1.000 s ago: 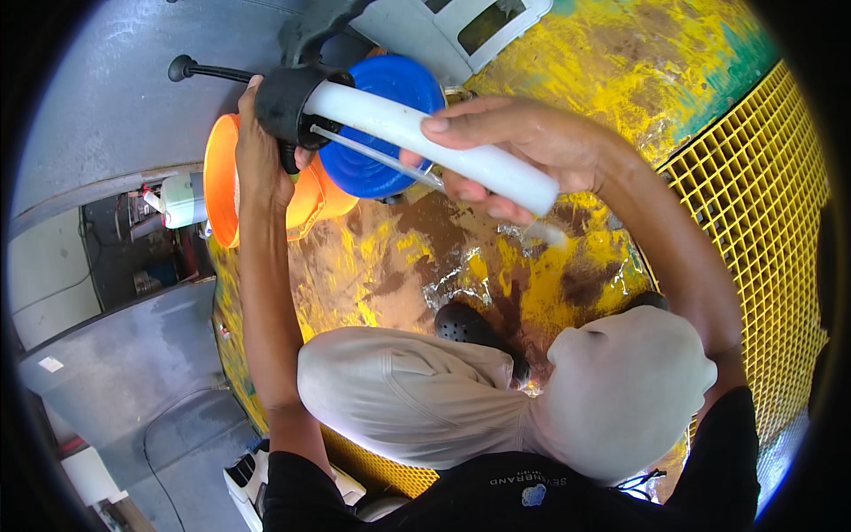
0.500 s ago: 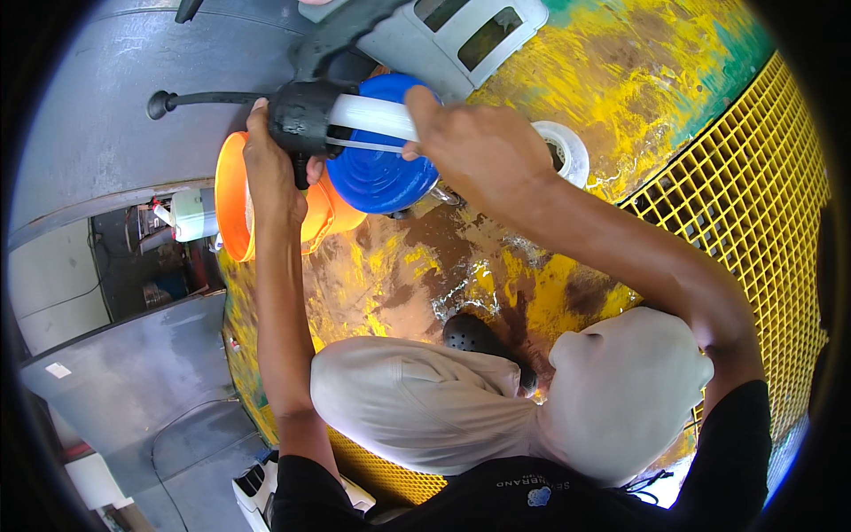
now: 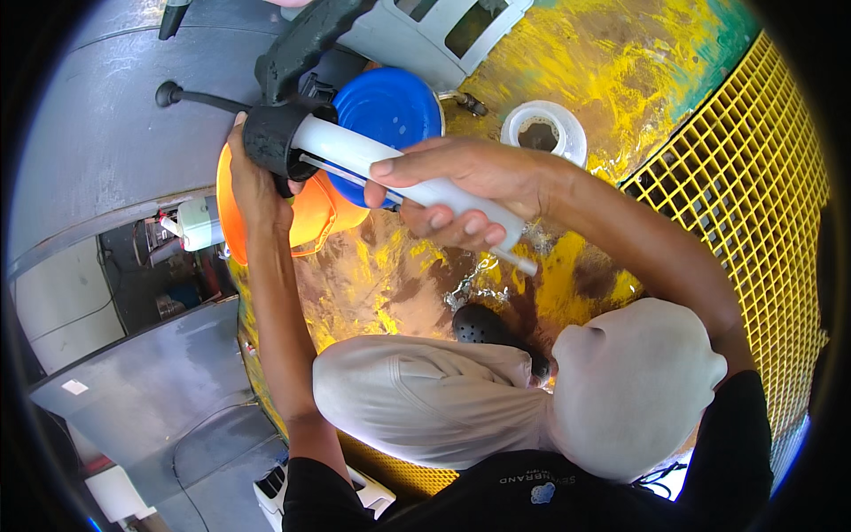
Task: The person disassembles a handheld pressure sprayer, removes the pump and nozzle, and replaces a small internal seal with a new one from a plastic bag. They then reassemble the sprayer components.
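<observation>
My left hand [image 3: 257, 177] is closed around a black cylindrical pump head [image 3: 273, 137], with a black hose rising from behind it. A white tube [image 3: 337, 142] extends from that head down to the right, alongside a thin pale rod [image 3: 522, 262]. My right hand [image 3: 452, 191] is wrapped round the white tube, thumb on top. Behind them are an orange bucket [image 3: 235, 230] and a round blue lid [image 3: 388, 99]. To the right sits a translucent round container [image 3: 573, 137] with murky contents.
A grey crate [image 3: 473, 60] stands at the top. Yellow grating [image 3: 771, 177] runs along the right. Grey metal panels [image 3: 115, 124] line the left, with a jug [image 3: 199, 229] beside the bucket. The floor [image 3: 390, 275] is worn yellow and brown; my legs are below.
My right hand moved left toward the black head, then back right and down along the tube, uncovering more of it. The head and my left hand are slightly lower than a second ago.
</observation>
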Demonstrator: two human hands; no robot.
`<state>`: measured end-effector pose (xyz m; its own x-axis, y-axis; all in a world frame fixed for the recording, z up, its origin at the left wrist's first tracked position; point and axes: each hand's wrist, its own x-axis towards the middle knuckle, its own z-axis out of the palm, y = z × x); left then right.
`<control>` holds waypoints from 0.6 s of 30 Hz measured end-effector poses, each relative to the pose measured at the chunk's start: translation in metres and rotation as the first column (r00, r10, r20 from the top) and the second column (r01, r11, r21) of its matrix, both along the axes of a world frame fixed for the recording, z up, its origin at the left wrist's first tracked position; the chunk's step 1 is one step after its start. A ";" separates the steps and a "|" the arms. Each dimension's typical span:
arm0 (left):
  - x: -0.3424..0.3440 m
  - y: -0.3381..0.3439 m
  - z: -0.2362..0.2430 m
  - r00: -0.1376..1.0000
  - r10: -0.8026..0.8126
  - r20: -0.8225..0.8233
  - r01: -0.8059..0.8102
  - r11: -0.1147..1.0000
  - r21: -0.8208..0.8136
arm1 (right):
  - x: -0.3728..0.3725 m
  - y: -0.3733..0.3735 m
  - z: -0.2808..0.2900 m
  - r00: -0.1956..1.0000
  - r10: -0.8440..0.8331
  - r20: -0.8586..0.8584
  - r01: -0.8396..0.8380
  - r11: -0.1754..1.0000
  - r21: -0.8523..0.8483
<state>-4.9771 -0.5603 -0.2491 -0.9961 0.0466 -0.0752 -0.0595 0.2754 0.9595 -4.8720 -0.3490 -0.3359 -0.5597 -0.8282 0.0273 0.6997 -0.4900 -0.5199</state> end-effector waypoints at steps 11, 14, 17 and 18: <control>-0.011 -0.012 0.000 0.995 0.076 0.072 -0.074 0.997 -0.029 | -0.010 -0.020 -0.003 0.064 0.580 -0.812 0.949 -0.286 -0.129; -0.009 -0.012 0.000 0.993 0.072 0.093 -0.065 0.995 -0.082 | -0.013 -0.013 -0.004 -0.077 0.451 -0.889 0.967 -0.185 -0.177; -0.009 -0.012 0.000 0.988 0.097 0.120 -0.087 0.993 -0.084 | -0.017 0.005 -0.001 0.590 -0.182 -0.787 0.755 0.469 0.458; -0.009 -0.012 0.000 0.986 0.112 0.121 -0.102 0.991 -0.087 | -0.019 0.011 0.001 0.860 -0.231 -0.454 0.428 0.811 0.399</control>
